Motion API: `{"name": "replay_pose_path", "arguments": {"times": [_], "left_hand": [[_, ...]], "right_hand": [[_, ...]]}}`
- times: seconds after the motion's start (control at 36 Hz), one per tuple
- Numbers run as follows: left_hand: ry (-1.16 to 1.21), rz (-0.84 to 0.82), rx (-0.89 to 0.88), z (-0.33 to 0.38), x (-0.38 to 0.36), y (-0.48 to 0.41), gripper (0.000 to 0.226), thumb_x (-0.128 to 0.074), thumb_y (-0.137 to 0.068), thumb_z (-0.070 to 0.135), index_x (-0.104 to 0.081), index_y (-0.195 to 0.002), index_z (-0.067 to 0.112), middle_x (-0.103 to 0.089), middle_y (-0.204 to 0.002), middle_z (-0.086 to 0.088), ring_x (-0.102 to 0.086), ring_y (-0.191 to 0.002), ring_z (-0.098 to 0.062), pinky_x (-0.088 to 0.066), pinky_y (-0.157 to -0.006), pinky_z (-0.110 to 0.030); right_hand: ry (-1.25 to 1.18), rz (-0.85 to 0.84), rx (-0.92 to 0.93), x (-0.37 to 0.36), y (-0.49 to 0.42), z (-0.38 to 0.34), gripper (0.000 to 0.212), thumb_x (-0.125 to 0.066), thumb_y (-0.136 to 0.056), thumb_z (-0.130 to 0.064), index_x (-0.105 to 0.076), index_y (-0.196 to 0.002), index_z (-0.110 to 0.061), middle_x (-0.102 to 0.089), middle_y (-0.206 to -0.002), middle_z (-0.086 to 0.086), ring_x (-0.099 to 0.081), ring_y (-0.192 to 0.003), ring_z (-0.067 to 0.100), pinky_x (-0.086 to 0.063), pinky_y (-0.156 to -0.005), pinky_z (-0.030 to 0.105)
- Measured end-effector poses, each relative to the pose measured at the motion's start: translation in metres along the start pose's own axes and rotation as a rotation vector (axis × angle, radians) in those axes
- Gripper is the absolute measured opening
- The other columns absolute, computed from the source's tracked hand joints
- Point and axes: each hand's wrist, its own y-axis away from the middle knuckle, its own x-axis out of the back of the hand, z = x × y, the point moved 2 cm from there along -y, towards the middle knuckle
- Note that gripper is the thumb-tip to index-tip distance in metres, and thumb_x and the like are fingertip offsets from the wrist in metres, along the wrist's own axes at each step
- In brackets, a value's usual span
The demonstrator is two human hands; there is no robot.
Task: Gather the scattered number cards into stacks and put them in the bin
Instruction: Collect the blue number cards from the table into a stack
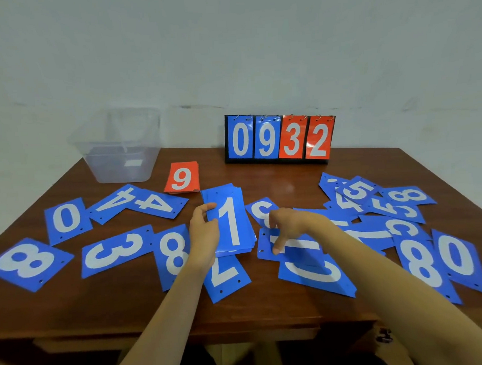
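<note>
Obs., head view.

**Task items.** The blue stack, with 1 on top, is held at mid-worktop, its near end over loose cards. The red stack, with 9 on top, lies flat near the bin, just apart from it. Loose blue cards lie spread left and right across the worktop, and many on the right overlap. The clear bin stands at the far left corner, and I see no cards in it.

**Hands.** The left hand grips the blue stack by its left long edge, thumb on the face. The right hand has bent fingers with their tips down on a loose blue card. I cannot tell whether it pinches the card or only presses on it.

**Handling (judgement).**
- The cards look thin, light, glossy and semi-stiff, so they probably slide easily and are hard to lift when flat.
- Dragging one to the worktop edge or onto a neighbouring card should free an edge to grasp.
- The stack will likely fan out unless it is squared and held across both long edges.
- Each card has 2 punched holes at 1 short end.

**Writing.**
- The flip scoreboard reads 0 9 3 2, the first 2 digits on blue and the last 2 on red.
- Loose cards on the left read 0, 4, 4, 8, 3, 8.
- Loose cards on the right include 5, 8, 8, 0.
- The bin has a white label that is unreadable.
- No brand is seen.
</note>
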Motion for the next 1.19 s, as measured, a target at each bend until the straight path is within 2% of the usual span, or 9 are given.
{"name": "replay_pose_path", "arguments": {"times": [0.14,0.39,0.53,0.58,0.67,0.83,0.94,1.06,1.19], "left_hand": [[-0.013,0.013,-0.022,0.005,0.001,0.010,0.034,-0.044,-0.095,-0.001,-0.054,-0.116,0.023,-0.053,-0.113,0.003,-0.065,-0.081,-0.014,-0.052,-0.059,-0.029],[-0.024,0.049,-0.061,0.017,0.008,0.021,0.032,-0.046,-0.095,-0.001,-0.054,-0.108,0.026,-0.055,-0.095,0.010,-0.064,-0.072,-0.016,-0.051,-0.057,-0.031],[0.036,-0.003,-0.063,0.022,-0.002,0.030,0.030,-0.046,-0.094,0.000,-0.056,-0.107,0.026,-0.060,-0.109,-0.004,-0.066,-0.086,-0.026,-0.054,-0.079,-0.053],[0.061,-0.010,-0.043,0.024,-0.005,0.034,0.030,-0.047,-0.094,0.000,-0.057,-0.105,0.027,-0.060,-0.113,-0.005,-0.068,-0.090,-0.027,-0.055,-0.081,-0.056],[0.114,-0.024,-0.019,0.027,-0.009,0.038,0.026,-0.048,-0.095,0.003,-0.057,-0.106,0.025,-0.060,-0.115,-0.004,-0.068,-0.094,-0.023,-0.056,-0.081,-0.051],[0.113,-0.038,-0.092,0.028,-0.001,0.043,0.019,-0.065,-0.088,0.015,-0.055,-0.094,0.029,-0.060,-0.118,-0.004,-0.067,-0.097,-0.021,-0.059,-0.072,-0.038],[0.108,-0.026,-0.105,0.025,0.008,0.043,0.021,-0.063,-0.089,0.011,-0.052,-0.094,0.028,-0.060,-0.118,-0.004,-0.066,-0.096,-0.020,-0.058,-0.070,-0.035],[0.071,0.068,-0.116,0.024,0.030,0.038,0.020,-0.059,-0.091,0.009,-0.053,-0.103,0.023,-0.058,-0.119,-0.004,-0.065,-0.097,-0.019,-0.058,-0.069,-0.033],[0.054,0.189,-0.098,0.020,0.070,0.028,0.023,-0.057,-0.092,0.006,-0.053,-0.106,0.024,-0.052,-0.124,0.000,-0.060,-0.106,-0.018,-0.058,-0.076,-0.036]], "right_hand": [[-0.043,0.223,0.027,0.005,0.008,0.001,0.042,-0.070,-0.085,-0.022,-0.056,-0.121,-0.006,-0.057,-0.122,0.012,-0.055,-0.109,0.029,-0.044,-0.088,0.031],[-0.737,0.816,0.139,0.047,0.051,-0.005,0.016,-0.051,-0.097,-0.019,-0.058,-0.105,-0.007,-0.058,-0.097,0.002,-0.052,-0.087,0.015,-0.039,-0.078,0.029],[-1.029,0.711,0.134,0.035,0.051,-0.021,0.027,-0.061,-0.091,-0.023,-0.053,-0.106,-0.001,-0.058,-0.109,0.023,-0.059,-0.101,0.039,-0.051,-0.089,0.051],[-1.011,0.699,0.123,0.026,0.047,-0.027,0.028,-0.064,-0.089,-0.024,-0.051,-0.101,-0.001,-0.056,-0.097,0.020,-0.058,-0.090,0.036,-0.053,-0.086,0.044],[-0.967,0.746,0.105,0.017,0.043,-0.033,0.024,-0.066,-0.087,-0.024,-0.047,-0.087,-0.010,-0.047,-0.079,0.003,-0.046,-0.074,0.019,-0.045,-0.069,0.031],[-0.902,0.788,0.133,0.008,0.042,-0.046,0.033,-0.072,-0.081,-0.031,-0.044,-0.075,-0.015,-0.050,-0.070,0.000,-0.050,-0.066,0.017,-0.052,-0.067,0.039],[-0.832,0.799,0.137,0.009,0.041,-0.059,0.036,-0.074,-0.078,-0.039,-0.047,-0.081,-0.015,-0.052,-0.071,-0.002,-0.050,-0.064,0.013,-0.045,-0.062,0.030],[-0.761,0.731,0.102,0.004,0.033,-0.071,0.038,-0.069,-0.083,-0.038,-0.048,-0.101,-0.012,-0.058,-0.086,0.004,-0.055,-0.074,0.016,-0.047,-0.066,0.031],[-0.427,0.405,0.098,-0.020,0.015,-0.087,0.049,-0.065,-0.086,-0.037,-0.049,-0.123,-0.010,-0.055,-0.124,0.008,-0.054,-0.107,0.023,-0.046,-0.083,0.030]]}}
